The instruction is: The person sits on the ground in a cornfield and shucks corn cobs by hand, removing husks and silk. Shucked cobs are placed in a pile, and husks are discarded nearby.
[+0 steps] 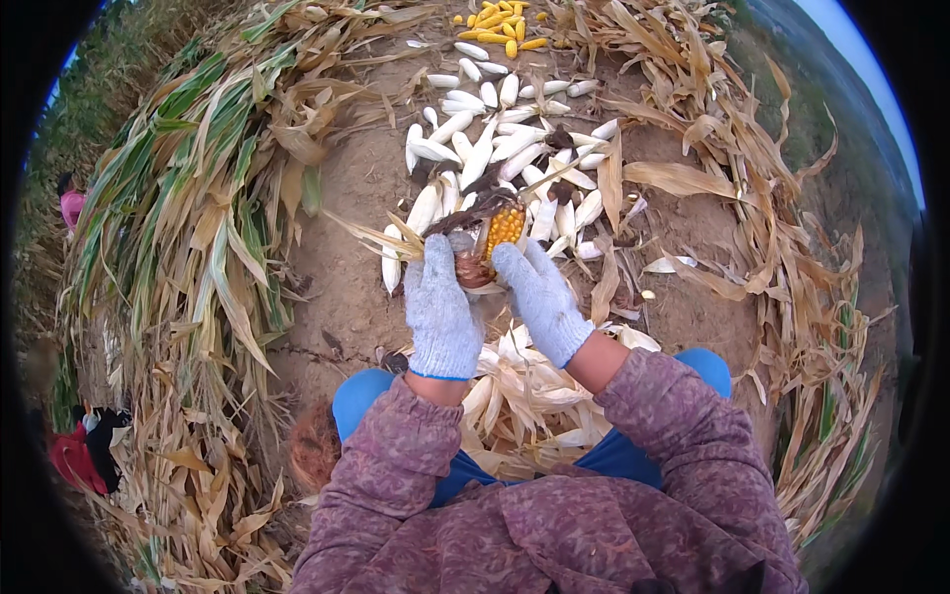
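Note:
Between my two hands is an ear of corn (pixel 506 227), its yellow-orange kernels showing where the husk is parted. Dark, dried husk and brown silk cling to its left side and top. My left hand (pixel 438 312), in a pale knitted glove, closes on the husk side. My right hand (pixel 540 299), gloved alike, has its thumb and fingers against the ear just below the bare kernels. Some fingertips are hidden behind the ear. Just beyond my hands spreads a pile of white corn ears (pixel 515 148).
Farther off lies a small heap of yellow corn ears (pixel 502 22). Dry stalks (pixel 208 238) line the left, and more stalks (pixel 732 168) the right. Loose husks (pixel 529 396) are heaped between my knees. Red and black cloth (pixel 89 450) lies far left; a person in pink (pixel 72 203) is beyond.

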